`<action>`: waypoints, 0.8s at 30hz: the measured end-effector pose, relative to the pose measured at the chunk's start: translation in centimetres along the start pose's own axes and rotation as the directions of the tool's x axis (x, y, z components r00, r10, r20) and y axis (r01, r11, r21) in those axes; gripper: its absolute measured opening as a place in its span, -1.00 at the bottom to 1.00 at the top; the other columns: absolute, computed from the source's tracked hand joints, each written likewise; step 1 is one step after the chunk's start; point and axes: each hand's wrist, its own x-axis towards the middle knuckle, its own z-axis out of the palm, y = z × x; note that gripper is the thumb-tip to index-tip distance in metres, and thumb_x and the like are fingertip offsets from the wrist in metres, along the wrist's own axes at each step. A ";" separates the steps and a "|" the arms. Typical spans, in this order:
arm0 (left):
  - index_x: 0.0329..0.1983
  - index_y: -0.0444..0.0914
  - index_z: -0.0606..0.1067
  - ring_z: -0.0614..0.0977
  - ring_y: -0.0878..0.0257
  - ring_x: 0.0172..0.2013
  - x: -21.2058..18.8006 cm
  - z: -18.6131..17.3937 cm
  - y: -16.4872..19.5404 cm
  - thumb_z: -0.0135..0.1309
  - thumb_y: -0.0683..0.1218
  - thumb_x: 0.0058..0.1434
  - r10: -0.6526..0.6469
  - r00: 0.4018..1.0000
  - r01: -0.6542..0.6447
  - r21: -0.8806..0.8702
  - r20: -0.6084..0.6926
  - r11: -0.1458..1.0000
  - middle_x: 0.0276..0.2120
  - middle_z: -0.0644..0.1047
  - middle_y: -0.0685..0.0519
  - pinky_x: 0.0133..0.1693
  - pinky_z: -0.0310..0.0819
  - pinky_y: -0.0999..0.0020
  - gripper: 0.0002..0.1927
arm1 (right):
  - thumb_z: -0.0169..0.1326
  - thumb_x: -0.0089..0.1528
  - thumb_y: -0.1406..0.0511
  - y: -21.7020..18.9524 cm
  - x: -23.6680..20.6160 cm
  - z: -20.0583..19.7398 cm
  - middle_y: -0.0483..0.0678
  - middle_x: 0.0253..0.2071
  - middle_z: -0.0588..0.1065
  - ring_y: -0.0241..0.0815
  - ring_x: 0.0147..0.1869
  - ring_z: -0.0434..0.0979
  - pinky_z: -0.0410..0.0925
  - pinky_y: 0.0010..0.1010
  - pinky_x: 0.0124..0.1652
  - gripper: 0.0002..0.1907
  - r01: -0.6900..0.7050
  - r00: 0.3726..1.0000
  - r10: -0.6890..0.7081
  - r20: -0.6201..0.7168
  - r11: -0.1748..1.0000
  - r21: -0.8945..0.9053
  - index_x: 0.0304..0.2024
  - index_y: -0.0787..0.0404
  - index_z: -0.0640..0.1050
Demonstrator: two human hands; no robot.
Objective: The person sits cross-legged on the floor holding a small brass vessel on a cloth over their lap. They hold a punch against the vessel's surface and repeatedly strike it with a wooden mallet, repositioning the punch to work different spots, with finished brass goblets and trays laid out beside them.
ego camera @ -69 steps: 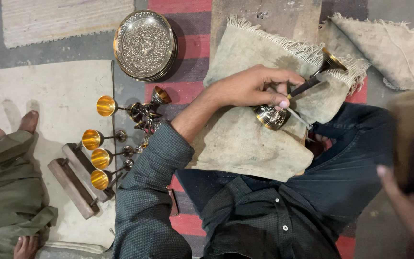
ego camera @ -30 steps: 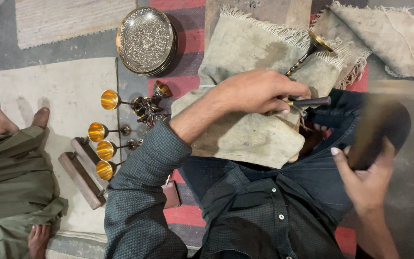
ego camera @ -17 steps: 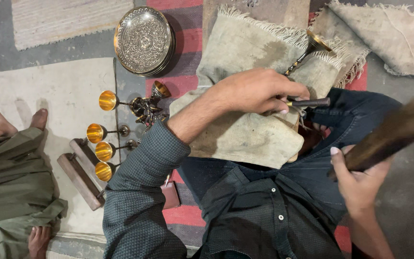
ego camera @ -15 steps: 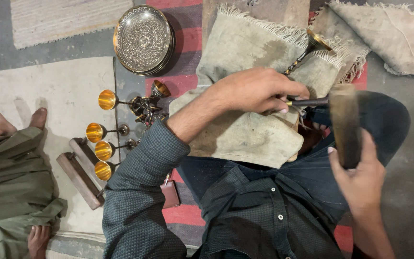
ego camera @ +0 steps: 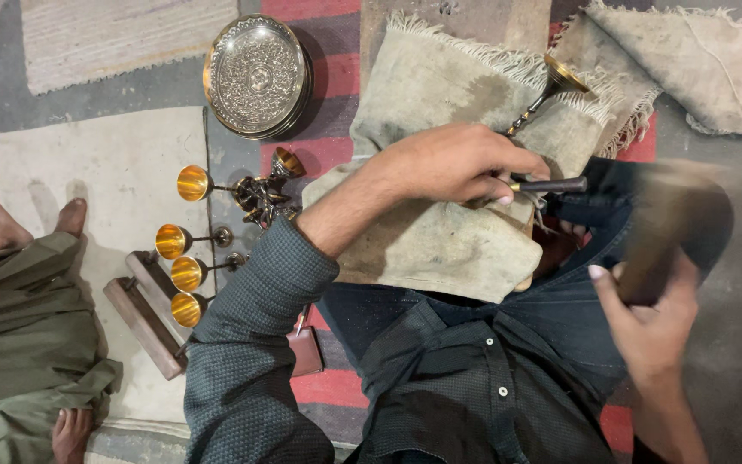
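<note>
My left hand (ego camera: pixel 453 163) rests on a dirty beige cloth (ego camera: pixel 440 232) over my lap and grips a dark metal punch (ego camera: pixel 551 185) that points right. Under the hand a brass goblet (ego camera: pixel 551 86) lies across the cloth, its base sticking out toward the upper right. My right hand (ego camera: pixel 646 326) is closed on the handle of a wooden mallet (ego camera: pixel 676 223), which is blurred and raised to the right of the punch.
Several brass goblets (ego camera: pixel 191 249) lie on a pale mat (ego camera: pixel 88 198) at my left, beside a wooden block (ego camera: pixel 143 314). An engraved round metal tray (ego camera: pixel 255 76) lies above them. Another person's legs in green trousers (ego camera: pixel 19 326) are at the left edge.
The mallet in my right hand has swung repeatedly near the punch and is now drawn back to the right. My left hand has stayed on the cloth, holding the punch.
</note>
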 end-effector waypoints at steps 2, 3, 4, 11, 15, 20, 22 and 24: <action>0.09 -0.08 0.51 0.71 0.08 -0.31 -0.1 0.0 0.0 0.26 -0.11 0.22 -0.010 1.000 0.010 -0.003 0.005 1.000 -0.33 0.64 0.02 -0.31 0.46 0.08 -0.63 | 0.35 0.33 0.36 0.2 -0.2 -0.1 0.11 -0.19 0.53 -0.14 -0.16 0.57 0.44 -0.40 -0.13 -0.53 -0.019 1.000 0.019 0.002 1.000 0.007 0.15 0.34 0.39; 0.10 -0.08 0.51 0.71 0.09 -0.31 -0.1 0.1 0.0 0.26 -0.11 0.22 0.003 1.000 -0.003 -0.015 -0.004 1.000 -0.31 0.64 0.01 -0.31 0.47 0.09 -0.62 | 0.35 0.23 0.42 0.4 -0.3 -0.3 0.18 -0.18 0.54 -0.06 -0.14 0.59 0.44 -0.32 -0.15 -0.48 0.057 0.998 -0.053 0.023 0.969 -0.241 0.16 0.42 0.41; 0.11 -0.09 0.51 0.71 0.09 -0.30 -0.2 0.0 -0.1 0.25 -0.11 0.22 0.015 1.000 -0.016 -0.024 -0.011 1.000 -0.29 0.64 0.01 -0.30 0.47 0.09 -0.62 | 0.35 0.12 0.49 0.5 -0.3 -0.4 0.24 -0.18 0.56 0.02 -0.13 0.62 0.45 -0.25 -0.17 -0.41 0.132 0.991 -0.118 0.060 0.874 -0.468 0.17 0.49 0.44; 0.15 -0.09 0.51 0.71 0.09 -0.31 -0.1 0.0 -0.1 0.25 -0.11 0.23 -0.001 1.000 0.001 -0.031 0.004 1.000 -0.31 0.65 0.01 -0.28 0.48 0.10 -0.60 | 0.34 0.22 0.45 1.2 -0.7 -0.9 0.22 -0.19 0.53 -0.03 -0.15 0.58 0.43 -0.27 -0.16 -0.52 0.039 0.999 -0.034 0.022 0.954 -0.297 0.11 0.45 0.43; 0.15 -0.09 0.51 0.70 0.04 -0.28 -0.2 -0.1 0.0 0.25 -0.10 0.25 -0.007 1.000 0.007 -0.009 0.010 1.000 -0.27 0.65 0.00 -0.26 0.47 0.08 -0.61 | 0.34 0.23 0.46 0.9 -0.4 -0.8 0.22 -0.18 0.54 -0.03 -0.14 0.59 0.44 -0.27 -0.14 -0.53 0.036 0.999 -0.032 0.019 0.957 -0.287 0.13 0.44 0.44; 0.16 -0.07 0.51 0.71 0.04 -0.25 -0.2 0.2 -0.1 0.24 -0.07 0.25 -0.016 1.000 0.017 0.008 -0.009 1.000 -0.21 0.66 0.01 -0.24 0.48 0.07 -0.60 | 0.34 0.32 0.40 -0.5 0.1 -0.2 0.09 -0.16 0.55 -0.20 -0.15 0.61 0.47 -0.42 -0.13 -0.56 0.011 1.000 -0.012 0.013 1.000 0.018 0.10 0.35 0.38; 0.17 -0.07 0.50 0.71 0.04 -0.23 -0.3 0.1 -0.1 0.23 -0.08 0.25 -0.010 1.000 0.010 0.002 -0.012 1.000 -0.19 0.66 0.01 -0.24 0.49 0.08 -0.60 | 0.32 0.12 0.52 -0.9 0.2 -0.2 0.24 -0.14 0.56 -0.01 -0.10 0.63 0.46 -0.26 -0.13 -0.39 0.214 0.976 -0.210 0.061 0.868 -0.447 0.19 0.48 0.40; 0.18 -0.07 0.50 0.70 0.03 -0.22 -0.3 0.0 0.0 0.24 -0.07 0.26 0.016 1.000 -0.015 0.018 -0.026 1.000 -0.18 0.66 0.00 -0.24 0.50 0.08 -0.59 | 0.32 0.30 0.44 -1.0 0.4 -0.2 0.02 -0.16 0.53 -0.25 -0.12 0.57 0.44 -0.48 -0.07 -0.35 0.034 0.999 -0.034 -0.005 0.998 0.057 0.34 0.35 0.29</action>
